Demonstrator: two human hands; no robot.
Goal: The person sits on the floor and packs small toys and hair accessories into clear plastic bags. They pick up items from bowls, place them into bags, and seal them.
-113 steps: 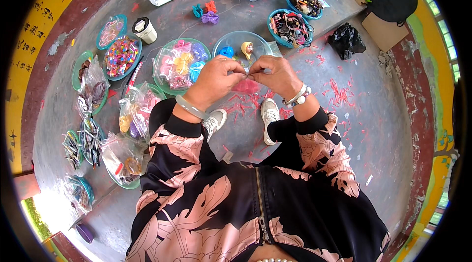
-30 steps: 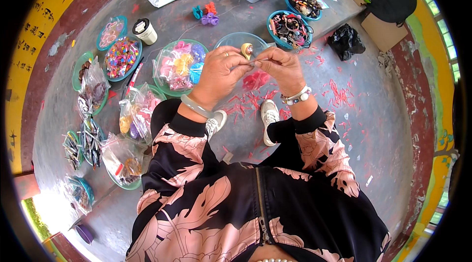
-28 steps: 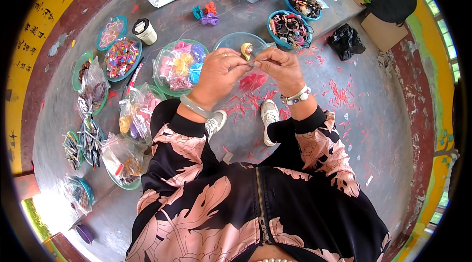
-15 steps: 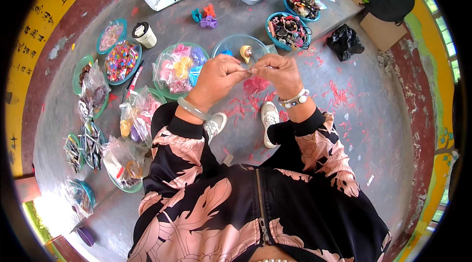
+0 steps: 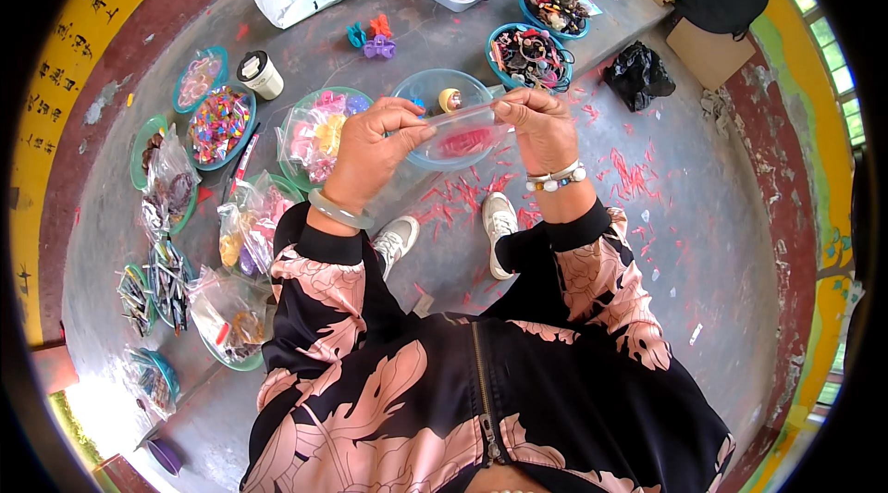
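Note:
My left hand point(image 5: 375, 146) and my right hand point(image 5: 536, 123) hold a small clear plastic bag point(image 5: 462, 128) stretched between them, each pinching one end. Something red shows inside the bag. The bag hangs above a clear blue bowl point(image 5: 421, 91) on the grey floor, which holds a yellow round piece point(image 5: 450, 100). A pale bangle sits on my left wrist and a beaded bracelet on my right.
A bowl of pastel hair clips point(image 5: 319, 128) lies left of my hands, bowls of dark hair ties point(image 5: 529, 54) beyond. Filled plastic bags point(image 5: 250, 229), a bowl of colourful clips point(image 5: 217, 123), a white jar point(image 5: 261, 75) and red scraps point(image 5: 638, 174) surround my shoes.
My hands have moved apart, stretching the clear bag out between them; half a second ago they were close together over the blue bowl.

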